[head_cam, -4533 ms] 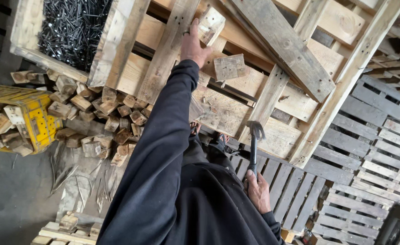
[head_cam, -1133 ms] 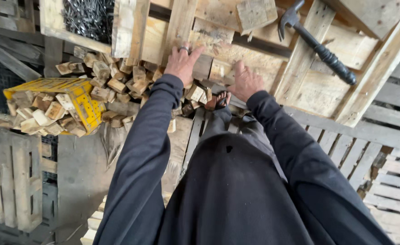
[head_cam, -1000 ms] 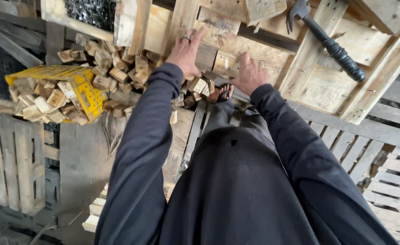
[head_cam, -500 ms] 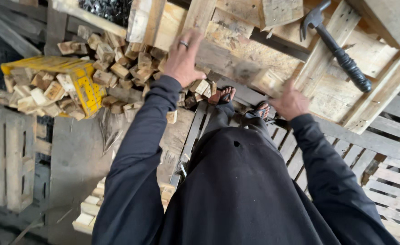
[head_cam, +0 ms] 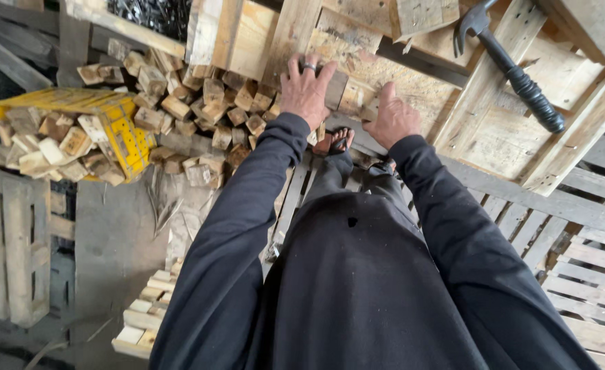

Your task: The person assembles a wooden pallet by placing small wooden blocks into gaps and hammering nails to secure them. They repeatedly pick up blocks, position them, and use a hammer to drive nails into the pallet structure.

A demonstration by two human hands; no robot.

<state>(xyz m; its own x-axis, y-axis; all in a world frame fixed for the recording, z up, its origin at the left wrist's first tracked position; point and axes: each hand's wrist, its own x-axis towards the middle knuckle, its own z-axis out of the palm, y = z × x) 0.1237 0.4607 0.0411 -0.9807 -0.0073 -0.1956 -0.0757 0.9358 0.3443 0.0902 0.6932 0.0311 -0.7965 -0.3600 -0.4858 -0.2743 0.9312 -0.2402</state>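
Currently both hands on a short wooden block [head_cam: 349, 96] at the pallet's [head_cam: 494, 130] near edge, centre of view. Block's long axis runs left-right, slightly tilted, cut end toward the right. Left hand [head_cam: 306, 92] lies over its left end, fingers spread and curled onto it, ring on one finger. Right hand [head_cam: 393, 120] closes around the right end. Hammer [head_cam: 511, 65] rests on the pallet, far right, head toward far-left. Pile of offcut blocks [head_cam: 186, 116] to the left, beside a yellow crate [head_cam: 127, 130].
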